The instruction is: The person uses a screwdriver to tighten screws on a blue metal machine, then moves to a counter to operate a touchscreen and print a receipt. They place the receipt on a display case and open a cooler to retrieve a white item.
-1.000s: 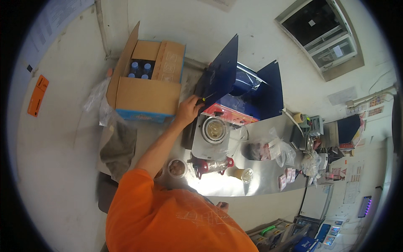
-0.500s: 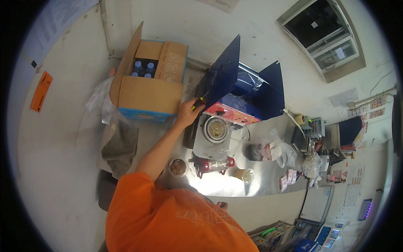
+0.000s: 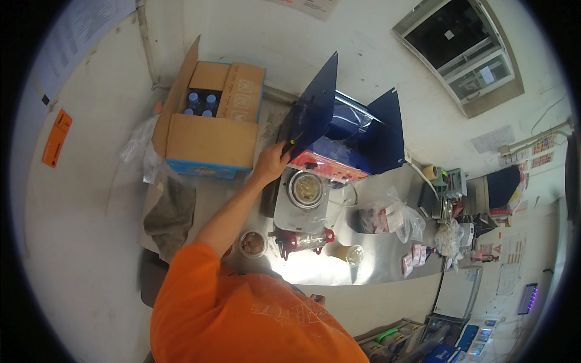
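Note:
My left hand (image 3: pixel 271 162) reaches up to the dark blue side panel (image 3: pixel 318 100) of a tabletop machine that looks like a cup sealer. Its fingers are closed around a black-and-yellow handled tool (image 3: pixel 292 143), mostly hidden now. A clear cup sits in the round metal ring (image 3: pixel 306 189) on the machine's grey sliding plate, with a red handle (image 3: pixel 302 239) at the near end. The machine's red printed front (image 3: pixel 330 166) lies under the raised panels. Of my right hand (image 3: pixel 318 299) only a small bit shows past my orange shirt; its fingers cannot be made out.
Left of the machine stands an opened carton (image 3: pixel 209 142) of blue-capped bottles. A grey cloth (image 3: pixel 170 212) hangs over the table's left end. A tub of brown pieces (image 3: pixel 253 244) and a lidded cup (image 3: pixel 351 255) stand near the front edge. Plastic bags (image 3: pixel 396 218) lie at right.
My left hand has stayed at the blue panel's lower edge but turned slightly, so the tool's handle shows less. The whole view has shifted a little.

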Demonstrator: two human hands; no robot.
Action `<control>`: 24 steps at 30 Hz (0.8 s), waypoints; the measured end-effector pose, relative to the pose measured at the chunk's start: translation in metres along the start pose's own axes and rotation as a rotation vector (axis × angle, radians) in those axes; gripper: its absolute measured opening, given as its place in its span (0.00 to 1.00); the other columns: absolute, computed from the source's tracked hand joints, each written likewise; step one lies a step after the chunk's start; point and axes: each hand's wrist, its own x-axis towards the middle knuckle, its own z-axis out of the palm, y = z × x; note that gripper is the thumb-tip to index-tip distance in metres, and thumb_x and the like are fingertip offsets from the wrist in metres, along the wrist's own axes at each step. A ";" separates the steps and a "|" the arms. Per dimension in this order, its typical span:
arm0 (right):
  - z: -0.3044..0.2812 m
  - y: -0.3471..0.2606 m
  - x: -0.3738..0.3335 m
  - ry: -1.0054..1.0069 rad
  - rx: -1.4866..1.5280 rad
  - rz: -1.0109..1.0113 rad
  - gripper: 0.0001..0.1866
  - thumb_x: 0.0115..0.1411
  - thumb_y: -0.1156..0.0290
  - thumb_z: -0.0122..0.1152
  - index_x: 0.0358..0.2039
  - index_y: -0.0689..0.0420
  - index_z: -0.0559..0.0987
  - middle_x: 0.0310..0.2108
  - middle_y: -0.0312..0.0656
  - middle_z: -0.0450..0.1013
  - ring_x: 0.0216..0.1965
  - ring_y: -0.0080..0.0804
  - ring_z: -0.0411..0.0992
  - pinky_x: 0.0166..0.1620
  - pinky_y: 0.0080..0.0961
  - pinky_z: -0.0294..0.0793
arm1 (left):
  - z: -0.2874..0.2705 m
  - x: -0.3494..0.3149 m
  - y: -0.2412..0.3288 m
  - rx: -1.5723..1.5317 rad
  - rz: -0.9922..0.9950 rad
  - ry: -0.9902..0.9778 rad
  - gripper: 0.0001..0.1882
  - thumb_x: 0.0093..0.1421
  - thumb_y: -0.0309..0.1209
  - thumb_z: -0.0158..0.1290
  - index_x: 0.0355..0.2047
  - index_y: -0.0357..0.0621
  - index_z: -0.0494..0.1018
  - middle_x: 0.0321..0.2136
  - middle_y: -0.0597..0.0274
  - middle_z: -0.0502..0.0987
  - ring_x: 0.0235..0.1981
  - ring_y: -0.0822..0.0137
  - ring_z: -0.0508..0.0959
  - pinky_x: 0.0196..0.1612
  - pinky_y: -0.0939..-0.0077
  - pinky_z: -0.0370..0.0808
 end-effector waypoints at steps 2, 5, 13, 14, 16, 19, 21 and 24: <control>-0.001 0.007 0.000 0.027 -0.041 0.025 0.09 0.48 0.70 0.60 0.28 0.62 0.76 0.25 0.51 0.74 0.28 0.47 0.74 0.33 0.40 0.73 | 0.000 0.005 0.011 -0.055 -0.165 -0.102 0.13 0.59 0.33 0.51 0.35 0.34 0.75 0.25 0.40 0.76 0.30 0.38 0.76 0.34 0.52 0.71; 0.003 0.018 0.004 0.039 -0.059 0.022 0.09 0.49 0.69 0.59 0.28 0.61 0.75 0.24 0.50 0.74 0.27 0.46 0.73 0.33 0.40 0.72 | -0.002 0.013 0.014 -0.058 -0.341 -0.122 0.15 0.60 0.36 0.51 0.31 0.33 0.76 0.23 0.39 0.76 0.29 0.40 0.76 0.33 0.54 0.71; 0.010 0.057 0.012 -0.103 -0.029 -0.008 0.13 0.54 0.66 0.58 0.35 0.61 0.73 0.34 0.53 0.74 0.36 0.47 0.74 0.39 0.40 0.72 | -0.085 -0.017 0.057 0.057 -0.439 0.072 0.19 0.63 0.42 0.51 0.28 0.36 0.74 0.23 0.43 0.76 0.30 0.42 0.77 0.31 0.57 0.70; 0.019 0.073 0.021 -0.088 0.023 -0.111 0.13 0.55 0.66 0.57 0.36 0.62 0.73 0.35 0.54 0.74 0.37 0.47 0.73 0.40 0.40 0.72 | -0.092 -0.039 0.061 0.102 -0.381 0.158 0.19 0.63 0.43 0.52 0.30 0.36 0.74 0.24 0.43 0.77 0.29 0.43 0.77 0.31 0.57 0.70; 0.012 0.096 0.027 -0.280 0.056 -0.054 0.14 0.57 0.66 0.55 0.38 0.64 0.71 0.36 0.54 0.73 0.37 0.46 0.72 0.41 0.40 0.71 | -0.114 -0.090 0.046 0.239 -0.302 0.181 0.20 0.62 0.46 0.54 0.36 0.39 0.75 0.27 0.47 0.78 0.31 0.44 0.78 0.32 0.57 0.71; 0.012 0.105 0.029 -0.391 -0.025 -0.164 0.14 0.58 0.66 0.55 0.37 0.65 0.71 0.34 0.52 0.73 0.36 0.45 0.72 0.40 0.39 0.71 | -0.159 -0.173 -0.003 0.475 -0.419 0.266 0.19 0.60 0.46 0.55 0.39 0.42 0.76 0.31 0.50 0.79 0.33 0.45 0.78 0.34 0.57 0.73; 0.015 0.083 0.021 -0.324 0.126 -0.189 0.13 0.57 0.67 0.56 0.35 0.65 0.72 0.33 0.52 0.73 0.35 0.46 0.72 0.40 0.40 0.71 | -0.185 -0.207 -0.037 0.732 -0.606 0.330 0.19 0.59 0.45 0.56 0.41 0.44 0.76 0.35 0.53 0.79 0.35 0.47 0.79 0.35 0.57 0.74; 0.009 0.038 0.021 -0.194 0.003 -0.309 0.12 0.56 0.67 0.60 0.33 0.63 0.74 0.26 0.44 0.72 0.28 0.36 0.70 0.31 0.33 0.70 | -0.210 -0.234 -0.079 0.874 -0.610 0.313 0.19 0.59 0.45 0.56 0.43 0.45 0.75 0.37 0.54 0.78 0.35 0.49 0.79 0.35 0.57 0.74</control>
